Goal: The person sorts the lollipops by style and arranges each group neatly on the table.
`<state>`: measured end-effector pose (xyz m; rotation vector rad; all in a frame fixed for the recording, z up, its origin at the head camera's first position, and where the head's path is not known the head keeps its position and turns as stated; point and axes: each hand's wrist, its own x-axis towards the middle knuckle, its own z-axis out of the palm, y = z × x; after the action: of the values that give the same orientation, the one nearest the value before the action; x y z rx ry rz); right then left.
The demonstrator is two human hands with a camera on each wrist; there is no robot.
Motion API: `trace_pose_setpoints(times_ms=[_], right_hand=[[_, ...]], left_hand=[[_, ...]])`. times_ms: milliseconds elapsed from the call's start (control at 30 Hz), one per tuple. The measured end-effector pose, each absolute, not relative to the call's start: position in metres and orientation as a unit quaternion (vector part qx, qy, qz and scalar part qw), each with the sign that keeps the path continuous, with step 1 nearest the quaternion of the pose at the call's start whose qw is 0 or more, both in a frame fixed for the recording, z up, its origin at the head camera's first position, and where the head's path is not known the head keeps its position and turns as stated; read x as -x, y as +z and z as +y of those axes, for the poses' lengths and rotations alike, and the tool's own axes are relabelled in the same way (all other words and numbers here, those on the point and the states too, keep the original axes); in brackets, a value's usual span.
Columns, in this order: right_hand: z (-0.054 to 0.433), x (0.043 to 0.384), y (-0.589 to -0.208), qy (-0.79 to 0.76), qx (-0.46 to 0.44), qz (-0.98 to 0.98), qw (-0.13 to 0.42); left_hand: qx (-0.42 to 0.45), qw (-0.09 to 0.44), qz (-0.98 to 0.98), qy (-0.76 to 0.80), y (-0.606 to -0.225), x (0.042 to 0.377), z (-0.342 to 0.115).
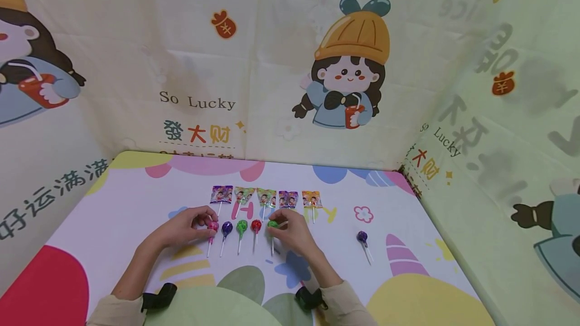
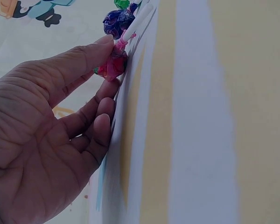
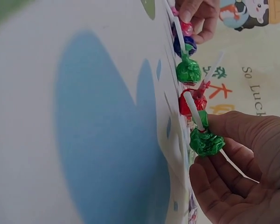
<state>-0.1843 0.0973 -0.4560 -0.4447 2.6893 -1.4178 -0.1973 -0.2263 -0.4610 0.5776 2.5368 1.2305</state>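
Note:
My left hand (image 1: 187, 226) pinches the round head of a pink lollipop (image 2: 113, 66) between thumb and fingers, at the left end of a row on the table. At the row's right end, my right hand (image 1: 293, 233) has thumb and fingers around the head of a green-wrapped lollipop (image 3: 207, 142). Between the hands lie a purple lollipop (image 1: 227, 228), another green lollipop (image 1: 242, 226) and a red lollipop (image 1: 256, 226), sticks toward me.
Behind the row lie several lollipops in flat printed packets (image 1: 266, 197), side by side. A lone dark purple lollipop (image 1: 362, 236) lies off to the right. Cloth walls (image 1: 272, 64) with cartoon prints rise at the back and sides of the patterned table (image 1: 335, 205).

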Motion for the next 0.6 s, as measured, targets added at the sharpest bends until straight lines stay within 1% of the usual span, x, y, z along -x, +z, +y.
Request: trace_pose_setpoints(times_ms=[600], right_hand=[[0.0904, 0.1878, -0.4572, -0.455, 0.138, 0.879, 0.037]], left_hand=[[-0.203, 0.128, 0.873, 0.425, -0.4623, 0.1984, -0.2274]])
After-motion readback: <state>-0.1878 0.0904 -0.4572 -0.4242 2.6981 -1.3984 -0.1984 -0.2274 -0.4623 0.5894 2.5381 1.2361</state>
